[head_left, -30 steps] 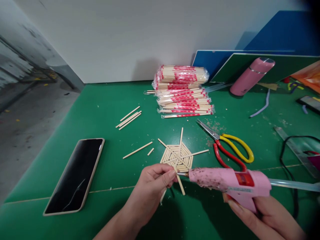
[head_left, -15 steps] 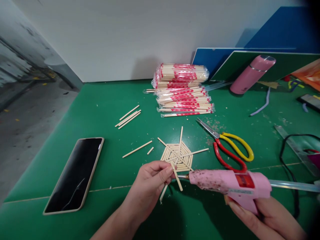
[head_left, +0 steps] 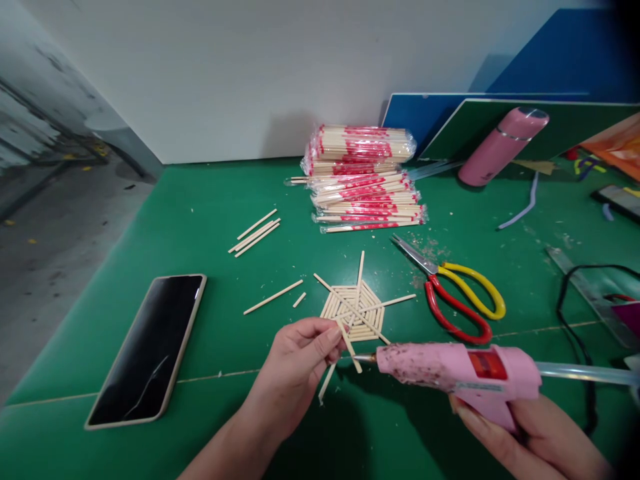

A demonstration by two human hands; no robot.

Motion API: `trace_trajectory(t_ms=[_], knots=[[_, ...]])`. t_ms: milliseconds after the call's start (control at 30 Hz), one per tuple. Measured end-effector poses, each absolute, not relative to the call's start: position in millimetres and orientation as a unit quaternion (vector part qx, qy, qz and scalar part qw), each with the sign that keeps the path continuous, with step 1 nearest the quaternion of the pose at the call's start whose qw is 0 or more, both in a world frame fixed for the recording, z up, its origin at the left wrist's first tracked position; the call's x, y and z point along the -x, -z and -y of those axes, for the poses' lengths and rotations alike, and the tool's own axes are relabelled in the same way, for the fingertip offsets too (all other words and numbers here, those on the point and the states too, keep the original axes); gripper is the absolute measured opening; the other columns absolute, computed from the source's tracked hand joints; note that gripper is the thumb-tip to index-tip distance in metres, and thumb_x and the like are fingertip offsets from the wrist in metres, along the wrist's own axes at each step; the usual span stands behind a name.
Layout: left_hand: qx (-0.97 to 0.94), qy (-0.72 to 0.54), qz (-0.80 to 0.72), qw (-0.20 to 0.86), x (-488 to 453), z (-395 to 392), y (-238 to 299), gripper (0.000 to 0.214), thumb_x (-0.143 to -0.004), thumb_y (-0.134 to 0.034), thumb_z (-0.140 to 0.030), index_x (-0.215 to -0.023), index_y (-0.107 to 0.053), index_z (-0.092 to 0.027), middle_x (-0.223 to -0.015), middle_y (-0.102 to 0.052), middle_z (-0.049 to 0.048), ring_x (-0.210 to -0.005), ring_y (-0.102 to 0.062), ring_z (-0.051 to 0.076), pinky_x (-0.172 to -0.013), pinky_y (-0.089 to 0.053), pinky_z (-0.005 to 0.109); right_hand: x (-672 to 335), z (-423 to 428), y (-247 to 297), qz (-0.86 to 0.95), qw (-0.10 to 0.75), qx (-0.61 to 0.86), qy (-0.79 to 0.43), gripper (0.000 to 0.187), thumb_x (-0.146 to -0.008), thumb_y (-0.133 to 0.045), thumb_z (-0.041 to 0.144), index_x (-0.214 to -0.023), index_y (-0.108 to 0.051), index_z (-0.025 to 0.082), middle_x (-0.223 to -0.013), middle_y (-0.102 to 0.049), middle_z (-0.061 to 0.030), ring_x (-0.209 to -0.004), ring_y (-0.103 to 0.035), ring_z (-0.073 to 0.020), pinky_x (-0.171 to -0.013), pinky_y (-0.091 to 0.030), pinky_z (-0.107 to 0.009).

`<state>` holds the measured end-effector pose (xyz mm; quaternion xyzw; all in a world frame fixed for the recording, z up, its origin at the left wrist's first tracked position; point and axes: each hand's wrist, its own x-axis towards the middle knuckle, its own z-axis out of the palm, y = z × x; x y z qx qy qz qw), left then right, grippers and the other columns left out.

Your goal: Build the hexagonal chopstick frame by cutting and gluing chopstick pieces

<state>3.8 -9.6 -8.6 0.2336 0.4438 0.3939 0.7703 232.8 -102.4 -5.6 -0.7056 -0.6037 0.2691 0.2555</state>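
Note:
My left hand (head_left: 300,363) pinches a short wooden stick (head_left: 350,347) between thumb and fingers, just in front of a hexagonal web of glued sticks (head_left: 356,308) that lies flat on the green table (head_left: 200,200). My right hand (head_left: 525,433) grips a pink hot glue gun (head_left: 455,373). The gun's metal nozzle points left and sits close to the lower end of the held stick. A clear glue rod sticks out of the back of the gun to the right.
Red and yellow scissors (head_left: 457,293) lie right of the web. Wrapped chopstick packs (head_left: 365,180) are stacked behind it. Loose sticks (head_left: 256,233) and a black phone (head_left: 150,347) lie to the left. A pink flask (head_left: 503,147), boards, a ruler and a black cable occupy the right side.
The held stick and my left hand have shifted slightly up and left, and the glue gun nozzle has dropped a little, staying beside the stick's lower end.

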Motion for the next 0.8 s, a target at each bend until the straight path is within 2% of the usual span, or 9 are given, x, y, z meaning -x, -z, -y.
trace_trajectory(t_ms=[100,233,433,600,800], knots=[[-0.229,-0.398,-0.443,0.77,-3.2,10.2,8.9,0.01,-0.067,-0.066,-0.021,-0.066,-0.063,-0.011,-0.059,-0.055,0.0003,-0.056,-0.044,0.005,-0.055,-0.037,0.014,-241.5,97.0,5.5,0.656,0.214,0.674,-0.263,0.022,-0.066,-0.062,0.037,-0.082,-0.066,0.022,-0.074,-0.07,0.0009,-0.062,-0.066,-0.0139,-0.056,-0.052,-0.012],[-0.224,-0.404,-0.443,0.768,-2.4,10.1,8.7,0.01,-0.066,-0.067,-0.021,-0.065,-0.063,-0.011,-0.058,-0.055,0.0003,-0.055,-0.044,0.005,-0.055,-0.037,0.015,-245.3,90.7,2.2,0.691,0.191,0.651,-0.25,0.023,-0.068,-0.059,0.04,-0.078,-0.067,0.021,-0.069,-0.07,-0.0001,-0.056,-0.065,-0.0146,-0.053,-0.053,-0.014],[-0.213,-0.411,-0.452,0.763,-3.1,8.9,8.1,0.01,-0.064,-0.068,-0.02,-0.064,-0.064,-0.011,-0.057,-0.056,0.001,-0.054,-0.045,0.005,-0.054,-0.038,0.016,-241.5,92.3,-0.1,0.677,0.203,0.66,-0.254,0.026,-0.068,-0.059,0.042,-0.085,-0.067,0.023,-0.075,-0.071,-0.0007,-0.061,-0.066,-0.0173,-0.055,-0.054,-0.018],[-0.206,-0.418,-0.448,0.763,-4.3,7.9,7.7,0.01,-0.062,-0.069,-0.019,-0.064,-0.064,-0.011,-0.058,-0.058,0.0011,-0.053,-0.045,0.004,-0.053,-0.038,0.015,-241.5,92.7,0.7,0.683,0.224,0.648,-0.251,0.024,-0.066,-0.06,0.042,-0.08,-0.067,0.023,-0.068,-0.07,0.0009,-0.054,-0.065,-0.0148,-0.051,-0.052,-0.015],[-0.199,-0.423,-0.46,0.755,-3.7,7.6,8.6,0.012,-0.059,-0.072,-0.02,-0.063,-0.065,-0.011,-0.056,-0.058,0.0015,-0.052,-0.046,0.005,-0.052,-0.038,0.015,-232.5,96.1,-2.7,0.651,0.249,0.673,-0.247,0.028,-0.069,-0.055,0.047,-0.077,-0.066,0.023,-0.066,-0.068,-0.0004,-0.054,-0.063,-0.0156,-0.052,-0.052,-0.018]])
